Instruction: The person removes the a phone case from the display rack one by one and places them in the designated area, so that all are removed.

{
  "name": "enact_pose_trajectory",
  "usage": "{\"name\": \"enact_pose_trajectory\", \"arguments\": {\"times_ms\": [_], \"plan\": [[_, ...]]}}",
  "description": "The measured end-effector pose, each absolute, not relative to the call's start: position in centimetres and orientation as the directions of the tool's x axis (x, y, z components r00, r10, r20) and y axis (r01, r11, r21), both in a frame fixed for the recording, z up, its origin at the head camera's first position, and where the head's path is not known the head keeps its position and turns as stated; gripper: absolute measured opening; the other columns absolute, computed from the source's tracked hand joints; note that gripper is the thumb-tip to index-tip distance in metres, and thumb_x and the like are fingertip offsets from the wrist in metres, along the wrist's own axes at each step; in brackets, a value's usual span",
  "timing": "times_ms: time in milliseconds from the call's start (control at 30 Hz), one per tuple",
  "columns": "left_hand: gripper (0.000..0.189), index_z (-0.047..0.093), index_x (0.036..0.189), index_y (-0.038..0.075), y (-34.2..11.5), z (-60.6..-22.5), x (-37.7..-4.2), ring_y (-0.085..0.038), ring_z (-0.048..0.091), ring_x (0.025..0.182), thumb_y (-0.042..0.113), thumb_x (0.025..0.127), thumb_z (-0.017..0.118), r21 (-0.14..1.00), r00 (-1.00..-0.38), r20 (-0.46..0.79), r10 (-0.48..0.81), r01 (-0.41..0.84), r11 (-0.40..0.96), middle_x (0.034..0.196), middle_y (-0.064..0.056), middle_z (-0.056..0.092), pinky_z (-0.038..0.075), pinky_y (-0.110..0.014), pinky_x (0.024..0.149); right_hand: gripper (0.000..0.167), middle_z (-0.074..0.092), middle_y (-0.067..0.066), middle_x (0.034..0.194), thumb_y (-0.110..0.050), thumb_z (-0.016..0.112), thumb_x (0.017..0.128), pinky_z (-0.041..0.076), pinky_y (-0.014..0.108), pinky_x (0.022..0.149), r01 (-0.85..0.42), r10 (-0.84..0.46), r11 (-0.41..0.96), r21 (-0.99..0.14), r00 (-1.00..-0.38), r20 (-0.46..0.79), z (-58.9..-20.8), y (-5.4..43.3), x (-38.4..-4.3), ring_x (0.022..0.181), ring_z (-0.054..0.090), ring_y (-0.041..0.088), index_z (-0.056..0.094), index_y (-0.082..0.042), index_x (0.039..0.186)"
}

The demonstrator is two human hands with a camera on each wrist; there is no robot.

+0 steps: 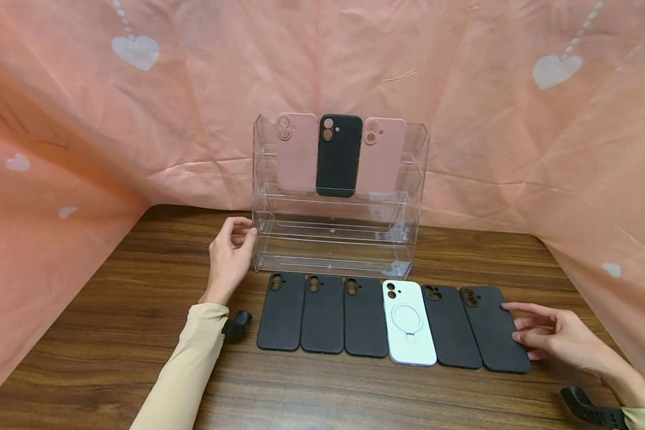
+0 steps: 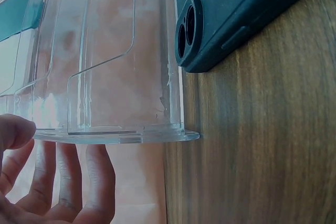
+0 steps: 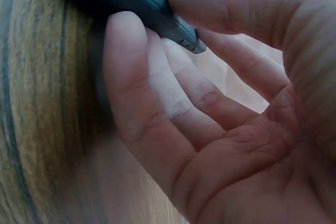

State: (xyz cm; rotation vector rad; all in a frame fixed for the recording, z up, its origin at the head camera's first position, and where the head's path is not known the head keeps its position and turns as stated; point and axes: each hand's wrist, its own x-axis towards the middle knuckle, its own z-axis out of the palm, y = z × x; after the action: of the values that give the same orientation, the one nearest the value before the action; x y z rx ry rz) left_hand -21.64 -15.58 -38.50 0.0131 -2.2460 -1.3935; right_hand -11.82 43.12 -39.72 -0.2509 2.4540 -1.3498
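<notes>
My left hand pinches the left side wall of a clear acrylic tiered display stand; in the left wrist view the thumb lies on one side of that wall and the fingers show on the other. My right hand grips the right edge of the rightmost black phone case, thumb on its top face and fingers along its edge. To the left of that case lie another black case, a white case with a ring and three more black cases.
On the stand's upper tier lean a pink case, a black case and another pink case. The row of cases lies just before the stand on the wooden table. A pink curtain with hearts hangs behind and on both sides.
</notes>
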Motion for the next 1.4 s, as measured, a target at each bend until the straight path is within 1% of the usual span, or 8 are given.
{"name": "enact_pose_trajectory", "arguments": {"times_ms": [100,167,433,600,833,1033,1167,1400], "plan": [[0.019,0.065,0.117,0.008,-15.6,-38.5,-21.6,-0.027,0.072,0.087,0.015,0.098,0.064,0.846,-0.881,0.396,-0.259,0.240,0.476,0.106,-0.013,0.072,0.049,-0.012,0.069,0.054,0.067,-0.011,0.106,-0.009,0.065,0.099,0.063,0.035,0.067,0.036,-0.254,0.594,-0.804,-0.940,-0.229,-39.6,42.7,-11.7,0.089,0.073,0.003,0.056,-0.044,0.139],[0.019,0.065,0.116,0.009,-15.6,-38.5,-21.6,-0.027,0.073,0.088,0.015,0.098,0.065,0.848,-0.882,0.394,-0.259,0.240,0.473,0.106,-0.013,0.072,0.049,-0.012,0.069,0.052,0.065,-0.006,0.107,-0.013,0.067,0.098,0.062,0.034,0.068,0.062,-0.220,0.626,-0.778,-0.942,-0.252,-39.5,42.4,-11.6,0.088,0.072,0.004,0.055,-0.041,0.141],[0.019,0.066,0.116,0.009,-15.6,-38.5,-21.6,-0.026,0.072,0.087,0.015,0.098,0.065,0.844,-0.879,0.400,-0.258,0.245,0.477,0.105,-0.013,0.072,0.049,-0.012,0.069,0.061,0.061,0.005,0.113,-0.019,0.072,0.096,0.062,0.034,0.069,0.074,-0.187,0.683,-0.727,-0.944,-0.272,-39.0,41.4,-11.4,0.087,0.071,0.004,0.048,-0.004,0.149],[0.019,0.065,0.116,0.009,-15.6,-38.4,-21.6,-0.026,0.073,0.087,0.015,0.098,0.064,0.843,-0.878,0.403,-0.260,0.245,0.478,0.106,-0.013,0.072,0.049,-0.011,0.070,0.071,0.061,0.014,0.114,-0.020,0.075,0.093,0.062,0.033,0.068,0.071,-0.170,0.706,-0.704,-0.949,-0.267,-38.9,40.9,-11.4,0.085,0.070,0.003,0.041,0.009,0.149],[0.019,0.066,0.116,0.010,-15.6,-38.4,-21.6,-0.024,0.072,0.086,0.016,0.098,0.065,0.843,-0.876,0.406,-0.261,0.249,0.476,0.104,-0.012,0.072,0.048,-0.011,0.069,0.069,0.060,0.012,0.108,-0.017,0.075,0.093,0.062,0.032,0.066,0.036,-0.194,0.721,-0.692,-0.948,-0.251,-38.8,40.9,-11.7,0.083,0.068,0.001,0.042,0.012,0.146],[0.019,0.066,0.116,0.009,-15.5,-38.4,-21.6,-0.026,0.073,0.087,0.016,0.098,0.065,0.842,-0.877,0.403,-0.262,0.244,0.481,0.105,-0.013,0.072,0.048,-0.012,0.070,0.065,0.063,0.014,0.111,-0.023,0.072,0.096,0.062,0.032,0.066,0.049,-0.145,0.740,-0.671,-0.962,-0.230,-38.8,40.7,-11.6,0.084,0.067,-0.001,0.045,0.008,0.147],[0.020,0.066,0.117,0.009,-15.5,-38.4,-21.5,-0.027,0.073,0.087,0.016,0.098,0.065,0.838,-0.877,0.407,-0.256,0.248,0.485,0.106,-0.014,0.072,0.048,-0.012,0.070,0.059,0.068,0.012,0.111,-0.026,0.071,0.097,0.061,0.031,0.065,0.015,-0.113,0.769,-0.639,-0.981,-0.158,-38.8,40.5,-11.7,0.083,0.067,-0.003,0.051,0.004,0.144],[0.020,0.066,0.117,0.009,-15.7,-38.2,-21.5,-0.025,0.073,0.086,0.016,0.098,0.066,0.840,-0.882,0.401,-0.248,0.245,0.484,0.105,-0.013,0.073,0.048,-0.010,0.070,0.047,0.075,0.004,0.101,-0.032,0.073,0.095,0.055,0.023,0.061,-0.058,-0.054,0.829,-0.556,-0.998,0.024,-38.4,39.5,-12.2,0.075,0.066,-0.004,0.063,-0.006,0.133]]}}
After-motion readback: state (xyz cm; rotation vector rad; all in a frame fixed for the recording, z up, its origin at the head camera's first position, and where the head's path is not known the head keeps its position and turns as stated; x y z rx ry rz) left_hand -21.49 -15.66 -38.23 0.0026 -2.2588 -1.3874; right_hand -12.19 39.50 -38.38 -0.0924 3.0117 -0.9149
